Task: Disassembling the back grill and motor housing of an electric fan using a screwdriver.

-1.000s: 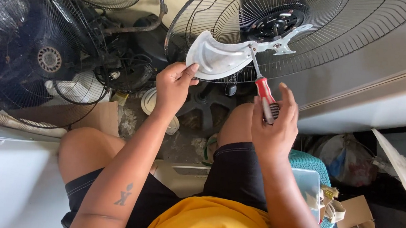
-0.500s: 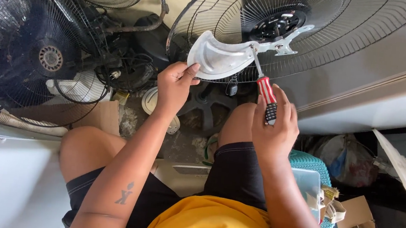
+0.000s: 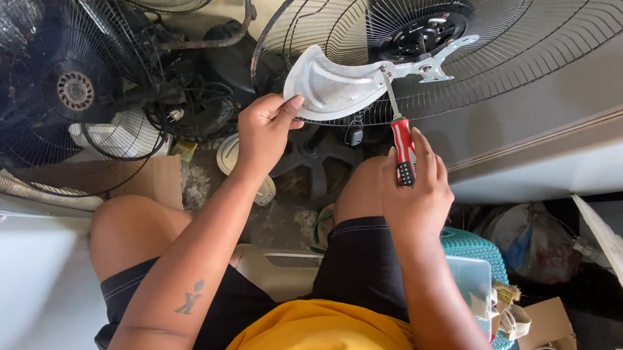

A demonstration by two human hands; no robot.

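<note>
Clearly, your left hand [image 3: 266,129] is pinched on the lower edge of the pale fan blade [image 3: 335,86], thumb on top and fingers under, which steadies the blade so it does not swing while the tool bears on it. The blade curves up and to the right from that grip, and its narrow end runs toward the dark hub [image 3: 416,37] at the centre of the big wire guard [image 3: 489,70], where a light metal bracket [image 3: 441,58] sticks out.

Your right hand [image 3: 416,196] is wrapped around the red and black handle of the screwdriver [image 3: 399,134]. The shaft rises out of your fist, tilted a little left, and its tip meets the blade near the joint with the bracket. Holding the handle low keeps the tip in plain sight above your knuckles. Whether the tip sits in a screw head is too small to tell.

So the blade lies just above and between your two hands, the left touching it directly, the right reaching it only through the tool.

To your left stand two more caged fans [image 3: 54,82], one behind the other, with tangled cable [image 3: 189,102] between them. A teal basket [image 3: 472,247] sits by your right knee, with cardboard [image 3: 541,323] just beyond it.
</note>
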